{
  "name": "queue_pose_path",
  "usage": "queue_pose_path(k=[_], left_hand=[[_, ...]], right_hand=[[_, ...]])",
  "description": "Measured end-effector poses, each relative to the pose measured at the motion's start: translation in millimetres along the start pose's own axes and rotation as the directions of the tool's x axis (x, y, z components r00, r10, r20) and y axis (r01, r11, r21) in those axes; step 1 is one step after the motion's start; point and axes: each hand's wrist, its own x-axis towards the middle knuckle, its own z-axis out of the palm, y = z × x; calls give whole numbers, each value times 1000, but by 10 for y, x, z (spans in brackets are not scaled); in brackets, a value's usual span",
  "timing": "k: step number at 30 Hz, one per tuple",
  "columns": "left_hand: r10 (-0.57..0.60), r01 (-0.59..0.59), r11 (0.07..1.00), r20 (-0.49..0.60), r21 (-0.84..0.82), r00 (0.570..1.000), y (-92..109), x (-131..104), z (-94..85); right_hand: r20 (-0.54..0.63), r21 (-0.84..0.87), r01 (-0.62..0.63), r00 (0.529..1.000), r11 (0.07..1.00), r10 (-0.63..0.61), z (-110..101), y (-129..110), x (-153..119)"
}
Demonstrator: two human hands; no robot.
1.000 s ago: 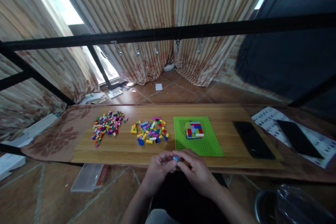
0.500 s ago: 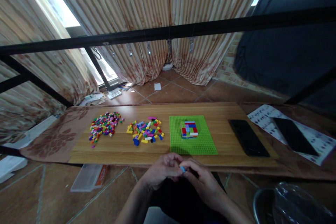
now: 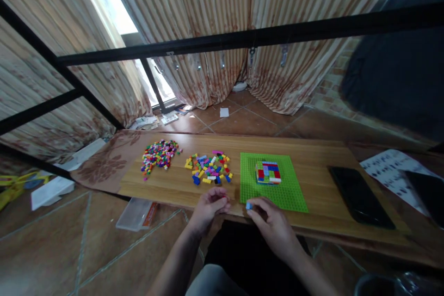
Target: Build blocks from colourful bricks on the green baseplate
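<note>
Pinching a light blue brick (image 3: pixel 249 206) with the right hand (image 3: pixel 267 216), lower centre of the frame, and hiding part of the near edge of the green baseplate (image 3: pixel 293 194). Curling the left hand (image 3: pixel 210 207) just left of that, thumb against fingers, gripping what looks like a small red piece (image 3: pixel 225 197). Facing a multicoloured brick structure (image 3: pixel 268 173) on the baseplate, right of centre, plus loose bricks (image 3: pixel 210 168) at centre, a heap of smaller pieces (image 3: pixel 160 153) farther left and a black slab (image 3: pixel 360 196) lower right, all on a wooden board (image 3: pixel 316 180).

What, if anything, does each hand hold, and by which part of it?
The right hand pinches a light blue brick by its right end. The left hand seems to pinch something reddish, too small to tell more.
</note>
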Motion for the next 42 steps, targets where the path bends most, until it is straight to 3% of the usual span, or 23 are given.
queue_pose_path(k=[5, 10, 14, 19, 25, 30, 36, 42], left_hand=[[181, -174, 983, -188, 51, 965, -3, 50, -215], [262, -232, 963, -276, 137, 925, -25, 87, -371], [289, -250, 953, -259, 174, 922, -55, 123, -428], [312, -261, 939, -236, 224, 920, -78, 135, -451], [330, -261, 925, -242, 276, 913, -96, 142, -445], [348, -274, 917, -250, 289, 904, -137, 146, -420], [394, -307, 895, -250, 325, 885, -229, 147, -451], [431, -342, 876, -236, 340, 871, -307, 139, -484]], right_hand=[[44, -336, 174, 985, 926, -170, 408, -134, 461], [70, -531, 221, 974, 818, -218, 619, -133, 770], [6, -485, 229, 966, 844, -260, 590, -87, 730], [-120, -357, 209, 957, 911, -266, 546, 28, 405], [-143, -285, 207, 956, 936, -255, 605, 59, 159], [-58, -323, 223, 965, 920, -254, 639, -13, 238], [93, -470, 263, 964, 843, -249, 682, -107, 590], [70, -524, 240, 968, 817, -239, 707, -140, 647]])
